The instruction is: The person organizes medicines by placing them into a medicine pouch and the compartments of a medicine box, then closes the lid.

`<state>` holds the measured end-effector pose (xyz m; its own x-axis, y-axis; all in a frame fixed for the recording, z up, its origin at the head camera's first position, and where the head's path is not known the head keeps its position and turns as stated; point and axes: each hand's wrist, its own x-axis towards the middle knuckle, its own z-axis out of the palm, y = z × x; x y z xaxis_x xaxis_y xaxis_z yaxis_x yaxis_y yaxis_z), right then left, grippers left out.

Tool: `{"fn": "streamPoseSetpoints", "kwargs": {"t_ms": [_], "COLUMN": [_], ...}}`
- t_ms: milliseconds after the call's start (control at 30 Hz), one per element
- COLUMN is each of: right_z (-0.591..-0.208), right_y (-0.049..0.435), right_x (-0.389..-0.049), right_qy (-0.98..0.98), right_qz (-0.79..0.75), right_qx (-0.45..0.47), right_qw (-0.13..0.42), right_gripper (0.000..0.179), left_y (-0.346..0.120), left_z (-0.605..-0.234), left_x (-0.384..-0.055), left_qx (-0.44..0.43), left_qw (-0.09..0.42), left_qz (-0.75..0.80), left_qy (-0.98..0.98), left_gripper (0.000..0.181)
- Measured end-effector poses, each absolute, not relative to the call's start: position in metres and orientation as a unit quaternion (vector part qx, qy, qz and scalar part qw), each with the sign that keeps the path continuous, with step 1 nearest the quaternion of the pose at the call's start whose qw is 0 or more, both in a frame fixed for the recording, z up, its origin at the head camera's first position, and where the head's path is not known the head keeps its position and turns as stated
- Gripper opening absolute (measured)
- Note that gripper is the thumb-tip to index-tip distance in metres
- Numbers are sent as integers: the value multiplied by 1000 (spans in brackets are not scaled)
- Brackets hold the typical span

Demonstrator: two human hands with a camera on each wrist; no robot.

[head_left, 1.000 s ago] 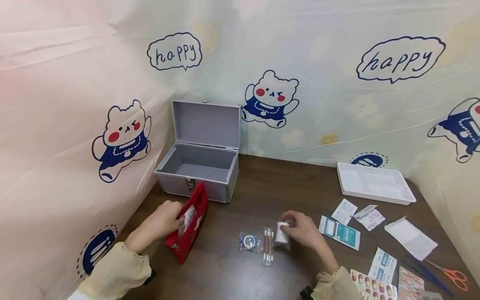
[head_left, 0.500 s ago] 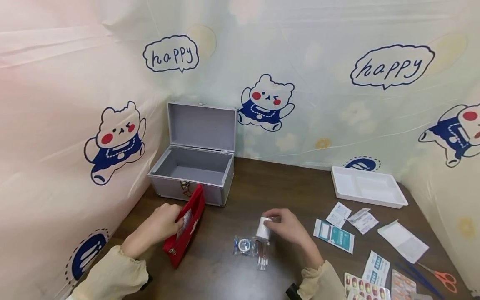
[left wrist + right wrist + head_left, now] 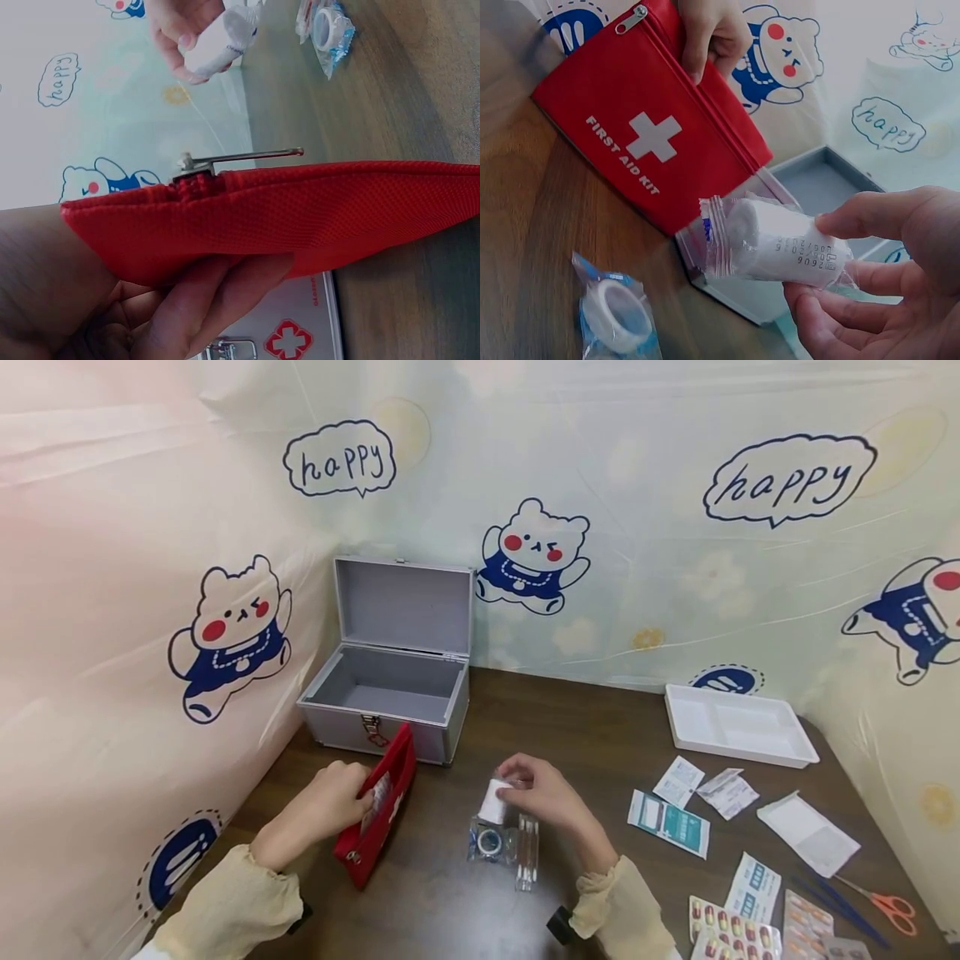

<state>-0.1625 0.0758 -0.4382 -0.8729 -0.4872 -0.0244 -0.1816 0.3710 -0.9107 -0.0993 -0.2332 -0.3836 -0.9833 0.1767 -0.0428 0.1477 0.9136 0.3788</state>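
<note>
I read FIRST AID KIT on red pouch (image 3: 641,131), "happy" on printed backdrop (image 3: 645,568) behind it. Left hand (image 3: 328,802): fingers curled, gripping pouch rim. Right hand (image 3: 547,795): fingers parted by wrapped white roll (image 3: 787,244), pinching it right of pouch, nearer pouch than second ago.

In the head view we are seeing soft, even light, with pale glare spreading on the tabletop (image 3: 465,917) toward six o'clock and a pinkish tint tinging the cloth backdrop (image 3: 67,568) at nine. In both wrist views we are getting hazier detail.
</note>
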Motion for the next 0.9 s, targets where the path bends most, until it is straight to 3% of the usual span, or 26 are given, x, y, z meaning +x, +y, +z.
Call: {"fn": "streamPoseSetpoints", "kwargs": {"t_ms": [267, 533, 900], "right_z": [-430, -421, -406], "right_y": [56, 31, 0], "right_x": [-167, -169, -169], "right_qy": [789, 757, 743], "right_qz": [-539, -583, -612], "right_qx": [-252, -243, -235], "right_qw": [154, 167, 136], "right_gripper": [34, 29, 27], "left_y": [-231, -228, -227], "left_z": [-382, -384, -385], "left_x": [-98, -98, -99], "left_qx": [74, 82, 87], "left_qw": [51, 36, 16], "left_qz": [197, 192, 172], "left_qy": [976, 977, 981], "left_gripper": [6, 9, 12]}}
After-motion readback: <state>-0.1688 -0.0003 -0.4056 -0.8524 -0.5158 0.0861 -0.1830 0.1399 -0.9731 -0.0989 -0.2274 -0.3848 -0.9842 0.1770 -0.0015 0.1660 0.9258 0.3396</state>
